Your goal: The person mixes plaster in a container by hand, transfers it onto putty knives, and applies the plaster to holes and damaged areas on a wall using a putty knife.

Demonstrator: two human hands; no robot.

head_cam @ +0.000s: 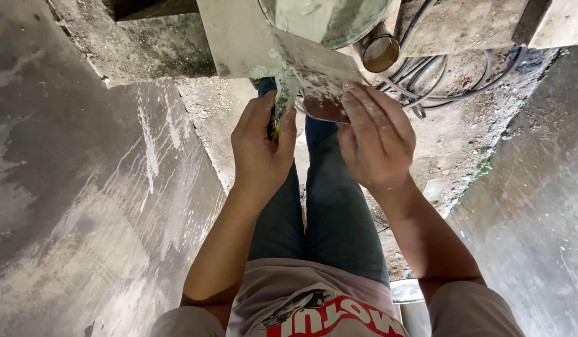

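Observation:
My left hand (pixel 261 146) is closed around the plaster-caked handle of a putty knife (pixel 282 100), whose wide blade reaches up under a grey bucket (pixel 326 19). My right hand (pixel 376 137) grips a second flat scraper blade (pixel 320 75), smeared with grey plaster, and its fingers lie over the blade's lower edge. The two blades meet just above my hands. My legs in dark jeans (pixel 326 206) show below the hands.
Plastered grey walls (pixel 83 187) rise on both sides. The ground is rough concrete (pixel 439 150) with coiled cables (pixel 451 81) and a round tin (pixel 380 53) near the bucket. A pale rim of a container (pixel 406 292) shows by my right leg.

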